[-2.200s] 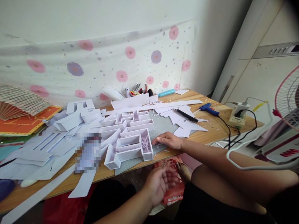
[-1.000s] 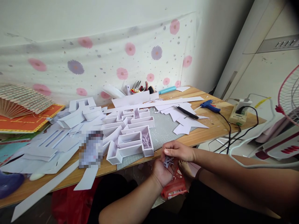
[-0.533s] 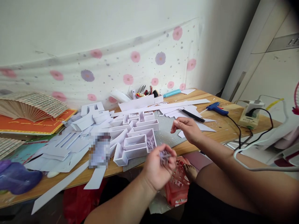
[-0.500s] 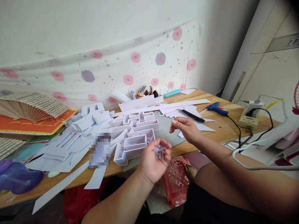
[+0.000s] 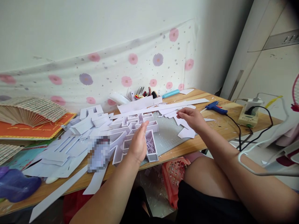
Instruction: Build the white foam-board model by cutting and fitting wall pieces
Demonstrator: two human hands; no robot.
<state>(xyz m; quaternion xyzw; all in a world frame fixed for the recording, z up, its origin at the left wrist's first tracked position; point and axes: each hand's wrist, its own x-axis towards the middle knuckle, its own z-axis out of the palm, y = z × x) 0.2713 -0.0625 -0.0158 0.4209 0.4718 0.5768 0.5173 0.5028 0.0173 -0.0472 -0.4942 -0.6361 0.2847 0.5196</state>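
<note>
My left hand is held edge-on over a white paper-board model made of several small walled compartments. Its fingers are straight and no paper shows in it. Thin white paper shreds lie in the front right compartment, just beside this hand. The hand hides part of the model's middle. My right hand hovers over white board offcuts to the right of the model, its fingers curled and the fingertips close together. What they hold, if anything, is too small to make out.
A grey cutting mat lies under the model. A blue glue gun and a power strip with cables are at right. Paper pieces and a folding fan are at left. A red basket stands below the table edge.
My left hand has let go of the shreds it cupped and turned edge-on over the model; shreds now show in the compartment. My right hand has moved slightly right and up, where the black pen was visible.
</note>
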